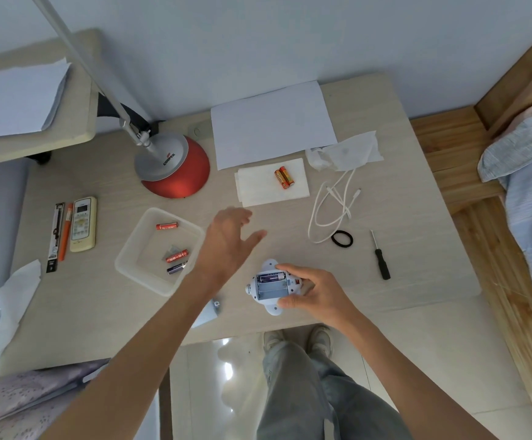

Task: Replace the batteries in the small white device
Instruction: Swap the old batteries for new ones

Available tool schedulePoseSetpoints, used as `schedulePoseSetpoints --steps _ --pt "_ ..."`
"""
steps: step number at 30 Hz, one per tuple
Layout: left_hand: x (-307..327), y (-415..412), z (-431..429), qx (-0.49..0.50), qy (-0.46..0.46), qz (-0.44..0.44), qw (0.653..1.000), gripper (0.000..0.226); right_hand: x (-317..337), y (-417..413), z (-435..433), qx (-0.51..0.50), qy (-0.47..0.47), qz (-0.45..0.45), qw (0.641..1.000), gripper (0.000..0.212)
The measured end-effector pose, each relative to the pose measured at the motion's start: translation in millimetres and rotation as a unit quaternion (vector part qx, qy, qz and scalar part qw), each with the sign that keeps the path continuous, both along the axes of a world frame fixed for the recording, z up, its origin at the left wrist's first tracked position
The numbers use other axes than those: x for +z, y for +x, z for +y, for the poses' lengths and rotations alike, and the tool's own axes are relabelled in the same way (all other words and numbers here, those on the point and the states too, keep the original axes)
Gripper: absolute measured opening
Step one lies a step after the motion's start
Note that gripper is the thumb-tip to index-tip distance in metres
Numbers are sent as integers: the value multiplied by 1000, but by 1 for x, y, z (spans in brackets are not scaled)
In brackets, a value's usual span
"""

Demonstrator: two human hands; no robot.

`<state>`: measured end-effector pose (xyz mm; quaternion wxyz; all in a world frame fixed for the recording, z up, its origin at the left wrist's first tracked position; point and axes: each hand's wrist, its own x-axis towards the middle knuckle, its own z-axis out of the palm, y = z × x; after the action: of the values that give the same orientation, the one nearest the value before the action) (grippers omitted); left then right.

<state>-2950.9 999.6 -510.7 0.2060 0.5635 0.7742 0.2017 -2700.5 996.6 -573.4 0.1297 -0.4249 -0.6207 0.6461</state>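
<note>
Holds left grip (226,239), spread and empty, short of two batteries (284,177) lying ahead, long axes pointing away; clamps white device (268,286) in right grip (309,290).

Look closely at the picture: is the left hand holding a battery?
No, the left hand hovers open and empty above the table, while the right hand grips the small white device.

A single wide-angle camera on my head looks forward and steeply down, close over the surface (401,217), which fills mid-frame; the wall (258,36) at 12 o'clock, my shoes (321,339) at 6.
</note>
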Motion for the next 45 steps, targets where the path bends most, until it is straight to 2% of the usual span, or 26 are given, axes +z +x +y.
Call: schedulePoseSetpoints --steps 3,6,10,19,26,31,40,45 --pt "8 -7 36 -63 29 105 992 52 1 0 0 -3 -2 4 1000 71" --pt "5 -6 70 -108 13 162 981 54 0 -1 -1 -10 2 1 1000 71" --pt "-9 -2 105 -122 -36 156 980 56 -1 -1 -2 -12 4 -2 1000 71" --pt "-25 16 153 -126 -77 156 977 55 -4 1 -5 -11 8 3 1000 71" --pt "-30 15 160 -92 -89 128 983 47 -3 -1 -4 -11 18 -1 1000 72" --pt "-29 5 152 -79 -79 113 987 50 -4 -1 -3 -7 18 -5 1000 72" --pt "27 -15 67 -47 -61 -6 997 62 -1 0 -1 -2 19 4 1000 73" --pt "59 -20 1 -3 -56 -101 993 54 0 0 2 12 16 7 1000 73"
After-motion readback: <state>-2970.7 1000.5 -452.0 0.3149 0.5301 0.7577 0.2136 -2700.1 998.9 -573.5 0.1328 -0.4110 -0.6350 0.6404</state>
